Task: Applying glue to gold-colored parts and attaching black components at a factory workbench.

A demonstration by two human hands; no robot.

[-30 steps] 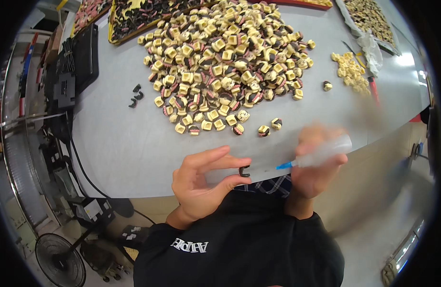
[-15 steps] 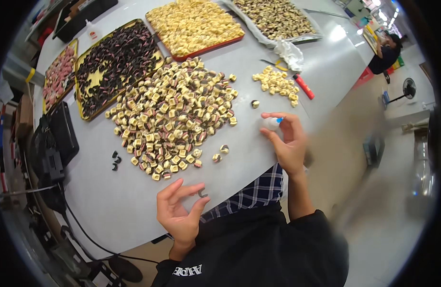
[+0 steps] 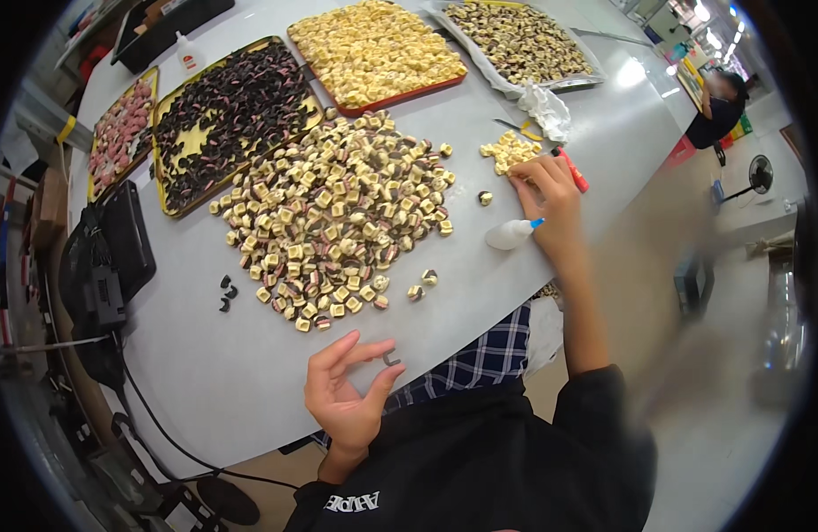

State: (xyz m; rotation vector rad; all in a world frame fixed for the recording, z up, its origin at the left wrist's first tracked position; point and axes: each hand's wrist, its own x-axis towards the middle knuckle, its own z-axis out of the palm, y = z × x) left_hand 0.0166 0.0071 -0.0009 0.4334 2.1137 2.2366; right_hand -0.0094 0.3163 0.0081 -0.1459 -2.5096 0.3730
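Observation:
Between thumb and forefinger, my left hand [image 3: 354, 390] pinches a small dark U-shaped piece [image 3: 392, 359] above the near table edge. My right hand [image 3: 551, 199] reaches over the small pile of cream square pieces [image 3: 508, 151], fingers bent down and together at its near side. What its fingertips grip is hidden. Beside the right wrist, a white squeeze bottle [image 3: 509, 235] with a blue tip lies on the table. A large heap of layered cream, dark and pink pieces [image 3: 338, 213] spreads left of the right hand. One loose layered piece [image 3: 485, 198] sits near the bottle.
Along the far side stand trays of pink pieces [image 3: 121, 133], dark curved pieces [image 3: 236, 106], cream pieces [image 3: 378, 53] and layered pieces [image 3: 520, 44]. A red marker [image 3: 575, 170] and crumpled white tissue [image 3: 544, 111] lie right. A black device [image 3: 125, 230] stands left. Another person [image 3: 719, 111] sits far right.
My right hand has let go of the squeeze bottle, now on the table, and moved away from me to the cream pile. My left hand keeps its pinch on the dark piece.

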